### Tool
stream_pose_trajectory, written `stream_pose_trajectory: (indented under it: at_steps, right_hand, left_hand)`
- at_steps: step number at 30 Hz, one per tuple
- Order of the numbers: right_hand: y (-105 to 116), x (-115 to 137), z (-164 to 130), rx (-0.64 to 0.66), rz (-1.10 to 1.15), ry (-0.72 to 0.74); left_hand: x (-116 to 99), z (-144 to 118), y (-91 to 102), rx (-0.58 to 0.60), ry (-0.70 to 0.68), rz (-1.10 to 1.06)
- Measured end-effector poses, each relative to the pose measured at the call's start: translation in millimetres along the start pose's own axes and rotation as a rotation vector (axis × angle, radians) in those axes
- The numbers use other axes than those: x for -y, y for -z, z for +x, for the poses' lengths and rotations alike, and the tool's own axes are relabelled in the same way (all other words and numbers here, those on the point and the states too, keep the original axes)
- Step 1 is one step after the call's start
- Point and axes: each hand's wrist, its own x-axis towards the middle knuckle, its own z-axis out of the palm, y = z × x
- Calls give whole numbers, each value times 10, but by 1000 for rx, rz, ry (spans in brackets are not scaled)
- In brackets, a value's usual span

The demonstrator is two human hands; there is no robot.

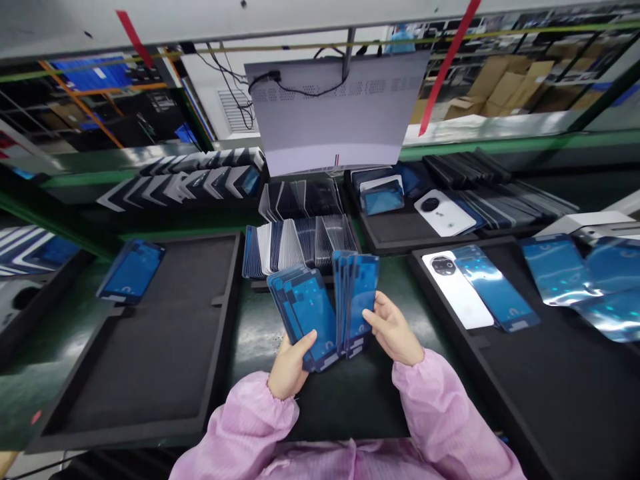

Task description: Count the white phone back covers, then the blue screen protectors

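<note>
My left hand (293, 363) is closed on a fanned stack of blue-filmed phone back panels (310, 310), its thumb pressed on the front one. Beside it, my right hand (395, 330) pinches the right edge of another fanned group of blue-filmed panels (363, 293). The two groups tilt toward each other and meet near their lower ends, above the dark bench. Whether they are fully apart there I cannot tell. Just behind them stands a row of upright panels (300, 243), dark and white, in a holder.
A black foam tray (150, 373) at left bears blue panels (133, 270). The right tray (550, 400) holds a white panel with a camera ring (457, 290), a blue panel (495, 287) and loose blue films (600, 280). A grey monitor back (335, 113) hangs ahead.
</note>
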Motion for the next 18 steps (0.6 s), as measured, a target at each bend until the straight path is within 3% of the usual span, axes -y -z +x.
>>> stream_pose_trajectory:
  at_steps: [6,10,13,18]
  right_hand:
    - [-72,-64,-22,113,-45,-6]
    - [-130,-213,-31,204,-140,-88]
    - [-115,-206,-34,177,-122,-80]
    - [-78,-93,-25,78,-26,-6]
  left_hand:
    - [68,22,19,92,-68,52]
    - [66,9,20,121,-6,8]
    - [22,-6,12,83,34,-50]
    - [-8,11,5,42,-48,-13]
